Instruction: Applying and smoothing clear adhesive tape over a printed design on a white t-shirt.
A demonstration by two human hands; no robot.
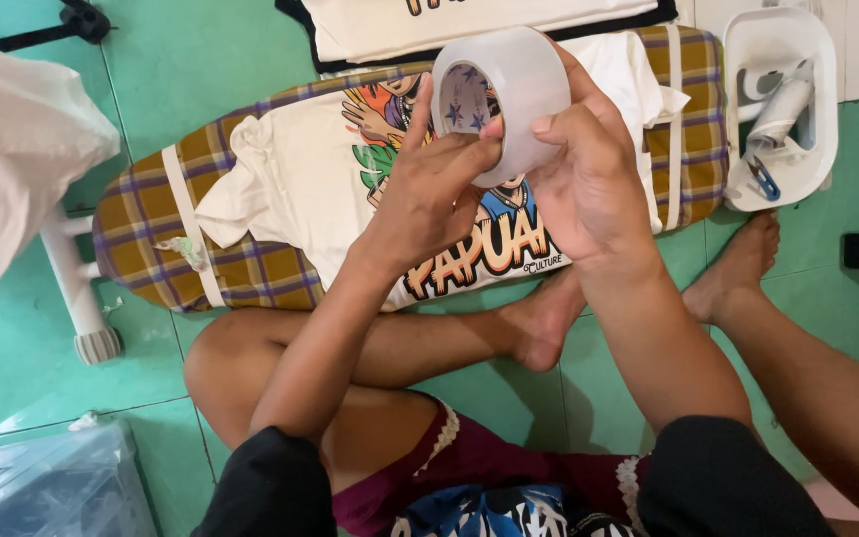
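A roll of clear tape [504, 94] is held up in both hands above a cream T-shirt [300, 184] with a colourful print, which lies spread on a checked ironing board [151, 234] set low on the green tiled floor [181, 60]. The left hand [429, 194] has its fingers closed on the near edge of the roll, thumb tip at the rim, perhaps picking at the tape's end. The right hand [589, 174] wraps around the roll's outer side and holds it firmly. To the right, just beside the board's end, sits a white tray [827, 99] holding small tools.
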